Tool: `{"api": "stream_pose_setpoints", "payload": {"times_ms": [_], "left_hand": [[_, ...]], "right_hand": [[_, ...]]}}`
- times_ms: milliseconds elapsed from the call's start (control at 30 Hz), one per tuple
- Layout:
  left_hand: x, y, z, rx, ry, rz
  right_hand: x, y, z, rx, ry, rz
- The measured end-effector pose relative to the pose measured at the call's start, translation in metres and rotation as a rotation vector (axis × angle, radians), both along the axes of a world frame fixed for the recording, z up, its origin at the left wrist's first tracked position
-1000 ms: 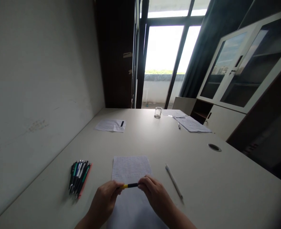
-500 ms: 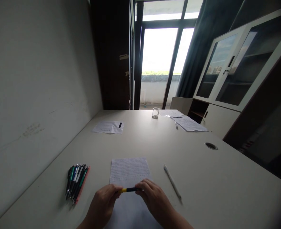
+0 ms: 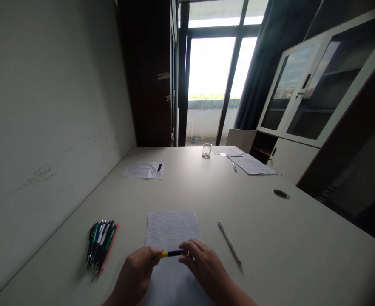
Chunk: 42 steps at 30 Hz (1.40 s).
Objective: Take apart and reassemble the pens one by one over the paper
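Note:
A yellow and black pen lies level between my hands, above a sheet of handwritten paper. My left hand pinches its yellow end. The fingers of my right hand are closed around the black end, whose tip they hide. To the right of the sheet a white pen lies slanted on the white table. Several pens, black, green, white and red, form a bundle left of my left hand.
A glass stands at the table's far edge. Papers with a pen lie at the far right, another sheet at the far left. A round cable hole is on the right, and a wall borders the left side.
The fingers of my right hand have shifted and loosened slightly at the black end of the pen. My left hand keeps its pinch, and the pen has barely moved.

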<state>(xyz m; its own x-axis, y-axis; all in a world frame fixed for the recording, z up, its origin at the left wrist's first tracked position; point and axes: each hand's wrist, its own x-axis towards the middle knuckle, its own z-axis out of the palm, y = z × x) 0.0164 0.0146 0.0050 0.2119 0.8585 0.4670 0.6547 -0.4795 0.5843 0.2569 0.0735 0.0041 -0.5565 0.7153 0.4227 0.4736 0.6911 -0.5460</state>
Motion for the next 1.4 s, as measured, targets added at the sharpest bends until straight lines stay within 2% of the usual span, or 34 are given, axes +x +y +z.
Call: {"api": "stream_pose_setpoints", "payload": {"times_ms": [267,433,600,800,900,1000,1167,1267,1400], "left_hand": [[-0.001,0.0,0.001,-0.002,0.003,-0.008],[-0.003,0.001,-0.001,-0.004,0.027,-0.029],[-0.005,0.001,-0.001,0.021,0.04,-0.055],[-0.002,0.002,0.009,0.105,-0.022,-0.059],[-0.001,0.003,0.012,0.107,-0.135,-0.007],[-0.001,0.006,0.008,0.024,-0.332,0.087],[-0.005,0.01,-0.001,-0.199,-0.764,0.214],[-0.004,0.012,-0.003,-0.204,-0.896,0.268],[0.002,0.013,0.0,-0.186,-1.066,0.256]], "right_hand": [[0.0,0.002,-0.003,0.114,-0.039,0.001],[0.001,0.0,0.002,0.121,-0.085,-0.002],[0.001,-0.003,0.008,0.017,-0.092,-0.003],[0.001,-0.003,0.008,-0.195,0.014,0.033],[0.001,-0.001,0.005,-0.264,0.098,0.031],[0.001,0.0,0.003,-0.294,0.149,0.028],[-0.001,-0.004,0.005,-0.176,0.047,0.016],[-0.003,-0.007,0.005,-0.088,-0.037,0.035],[-0.006,-0.012,0.004,-0.002,-0.134,0.082]]}}
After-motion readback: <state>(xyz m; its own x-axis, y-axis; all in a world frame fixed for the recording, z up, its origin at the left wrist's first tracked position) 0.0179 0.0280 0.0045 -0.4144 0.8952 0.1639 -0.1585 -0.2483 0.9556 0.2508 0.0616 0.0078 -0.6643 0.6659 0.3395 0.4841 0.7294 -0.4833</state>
